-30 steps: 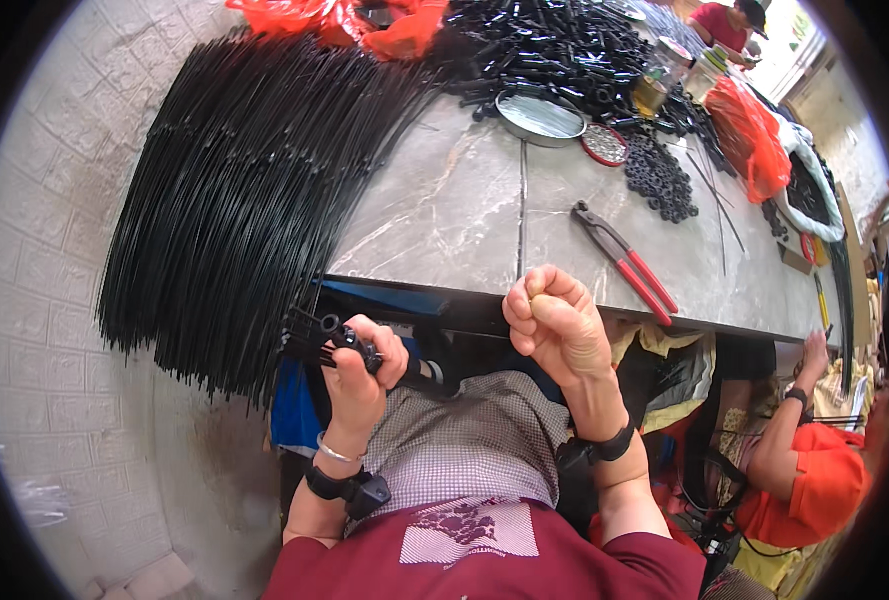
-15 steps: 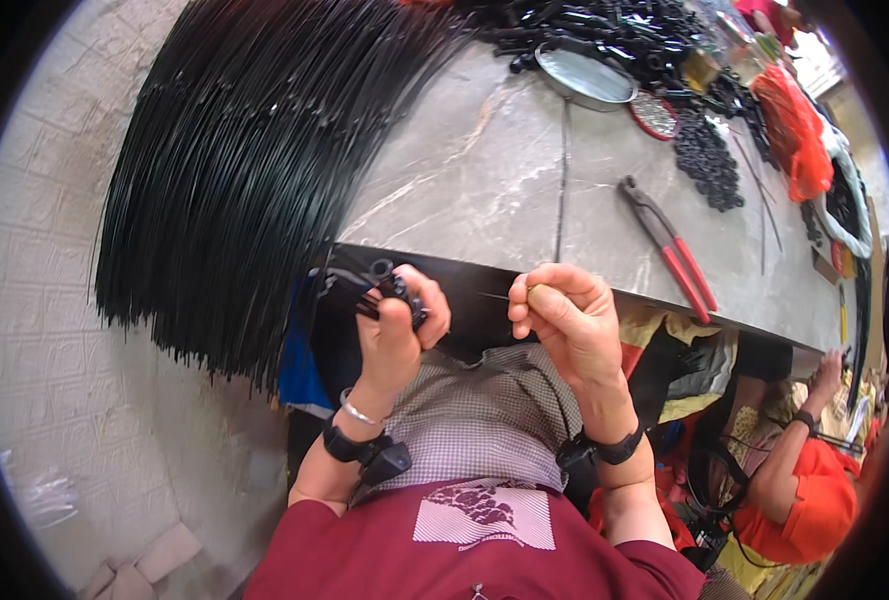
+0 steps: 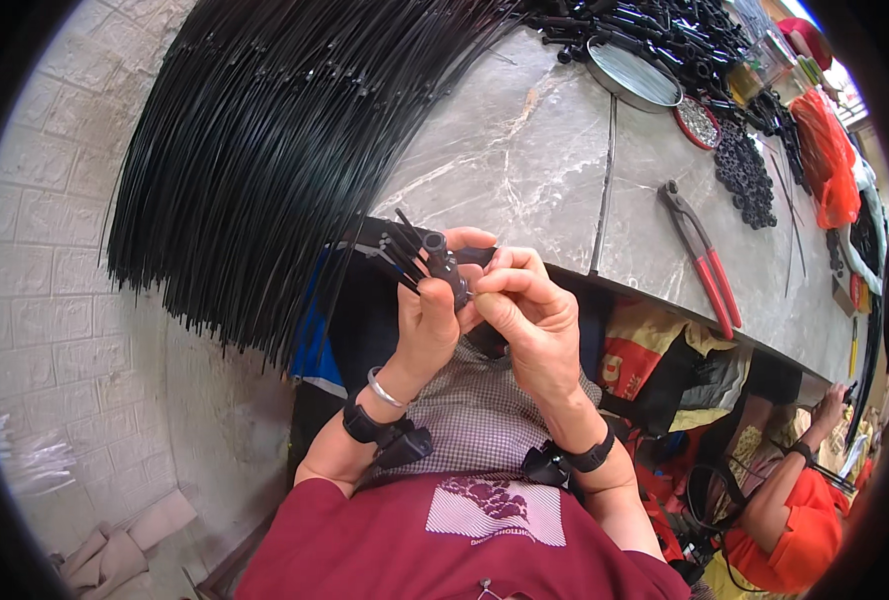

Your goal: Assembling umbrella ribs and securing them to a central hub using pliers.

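Note:
My left hand (image 3: 426, 328) is closed around a black plastic tubular fitting (image 3: 441, 262), its round open end tilted up. Several thin black rods (image 3: 392, 248) with blunt tips stick out beside the fitting, on its left. My right hand (image 3: 536, 325) is closed in a pinch at the fitting's lower right side, thumb against forefinger. A thin wire-like piece (image 3: 472, 294) shows faintly at those fingertips; most of it is hidden. Both hands meet just off the table's near edge, above my lap.
A thick bundle of long black cables (image 3: 264, 170) hangs over the table's left side. On the grey marbled table (image 3: 504, 170) lie red-handled pliers (image 3: 702, 262), a round tin (image 3: 632, 76), a red dish of small metal bits (image 3: 697, 124) and black rings (image 3: 744, 178). A co-worker's arm (image 3: 789, 455) is at right.
My right hand has moved left with the thin piece, up to the fitting. My left hand has risen slightly and turned, showing the fitting's open end. The whole view has shifted a little.

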`<state>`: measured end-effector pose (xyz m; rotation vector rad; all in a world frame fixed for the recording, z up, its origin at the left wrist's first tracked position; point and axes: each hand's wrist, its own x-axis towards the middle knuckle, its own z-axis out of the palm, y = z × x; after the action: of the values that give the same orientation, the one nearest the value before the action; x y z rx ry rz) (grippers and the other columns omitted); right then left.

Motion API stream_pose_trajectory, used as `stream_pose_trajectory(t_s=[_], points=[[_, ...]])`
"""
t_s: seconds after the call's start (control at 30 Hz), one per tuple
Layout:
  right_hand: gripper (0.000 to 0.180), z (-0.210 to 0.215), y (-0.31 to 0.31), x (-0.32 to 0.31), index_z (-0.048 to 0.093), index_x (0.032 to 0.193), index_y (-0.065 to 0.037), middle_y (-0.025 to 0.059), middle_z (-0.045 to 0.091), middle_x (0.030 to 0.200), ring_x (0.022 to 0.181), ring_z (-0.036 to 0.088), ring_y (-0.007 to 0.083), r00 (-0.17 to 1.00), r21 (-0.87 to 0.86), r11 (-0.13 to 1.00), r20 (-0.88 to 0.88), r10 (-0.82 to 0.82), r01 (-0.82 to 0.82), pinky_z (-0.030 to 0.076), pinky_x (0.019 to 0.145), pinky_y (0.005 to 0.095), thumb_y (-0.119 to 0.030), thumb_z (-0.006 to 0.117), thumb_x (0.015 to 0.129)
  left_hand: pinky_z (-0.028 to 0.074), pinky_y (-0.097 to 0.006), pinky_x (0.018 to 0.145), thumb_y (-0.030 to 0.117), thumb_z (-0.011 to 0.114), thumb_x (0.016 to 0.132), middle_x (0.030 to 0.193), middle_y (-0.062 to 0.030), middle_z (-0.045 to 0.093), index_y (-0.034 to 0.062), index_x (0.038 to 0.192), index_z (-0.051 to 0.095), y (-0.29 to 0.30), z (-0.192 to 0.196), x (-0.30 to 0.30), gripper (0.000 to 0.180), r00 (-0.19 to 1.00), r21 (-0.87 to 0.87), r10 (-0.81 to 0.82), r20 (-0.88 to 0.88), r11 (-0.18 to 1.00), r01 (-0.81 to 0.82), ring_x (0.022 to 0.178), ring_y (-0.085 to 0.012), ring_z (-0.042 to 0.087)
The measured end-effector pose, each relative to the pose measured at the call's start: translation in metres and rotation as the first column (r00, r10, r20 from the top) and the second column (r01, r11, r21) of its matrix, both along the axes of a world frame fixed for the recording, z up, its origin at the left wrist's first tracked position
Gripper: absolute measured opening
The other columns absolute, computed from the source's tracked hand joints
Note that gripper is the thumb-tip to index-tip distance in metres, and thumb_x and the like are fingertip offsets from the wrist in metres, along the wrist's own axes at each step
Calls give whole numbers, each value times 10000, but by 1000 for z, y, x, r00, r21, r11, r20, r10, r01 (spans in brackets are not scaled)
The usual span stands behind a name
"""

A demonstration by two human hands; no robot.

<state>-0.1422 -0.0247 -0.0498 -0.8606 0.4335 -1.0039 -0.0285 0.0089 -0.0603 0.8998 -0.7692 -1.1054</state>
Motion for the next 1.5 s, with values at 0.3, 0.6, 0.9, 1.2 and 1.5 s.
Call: stream_pose_trajectory(t_s=[0.3, 0.6, 0.9, 1.2, 1.5], points=[[120, -3, 1, -1, 641, 958, 46, 63, 467, 1013, 785, 641, 163, 1000, -2, 1000, -14, -1, 1, 559, 698, 260, 67, 587, 853, 325, -104, 474, 643, 546, 797, 693, 59, 537, -42, 1142, 488, 2, -1, -3, 769, 999, -23, 26, -32, 999, -26, 570, 33, 445], [117, -5, 1, -2, 637, 961, 69, 76, 464, 1056, 788, 641, 164, 1000, 36, 999, -1, 21, -21, 556, 702, 268, 62, 580, 858, 361, -133, 498, 761, 433, 743, 716, 21, 575, -7, 1121, 499, 3, 5, -6, 859, 994, 71, 64, 89, 995, -70, 596, -1, 475], [117, -6, 2, -4, 640, 962, 69, 76, 466, 1068, 781, 632, 153, 999, 30, 999, -39, 20, -19, 551, 697, 258, 50, 584, 861, 367, -129, 509, 764, 439, 742, 717, 24, 576, -6, 1089, 521, 2, 2, -11, 849, 991, 89, 96, 93, 991, -104, 600, 1, 481], [127, -1, 11, -2, 636, 900, 3, 105, 543, 952, 812, 585, 159, 835, -541, 816, -340, -433, 203, 522, 651, 260, 48, 662, 784, 254, -132, 435, 769, 455, 734, 650, 74, 512, -36, 1001, 581, 4, 6, -12, 857, 976, 84, 82, 203, 991, -101, 513, 32, 369], [114, -11, 9, 3, 633, 916, 26, 95, 533, 993, 788, 590, 115, 936, -295, 927, -193, -294, 230, 540, 627, 225, 63, 641, 808, 264, -129, 438, 755, 463, 741, 639, 79, 499, -56, 1040, 577, 4, 3, -11, 872, 990, 108, 80, 115, 990, -93, 516, 33, 371]])
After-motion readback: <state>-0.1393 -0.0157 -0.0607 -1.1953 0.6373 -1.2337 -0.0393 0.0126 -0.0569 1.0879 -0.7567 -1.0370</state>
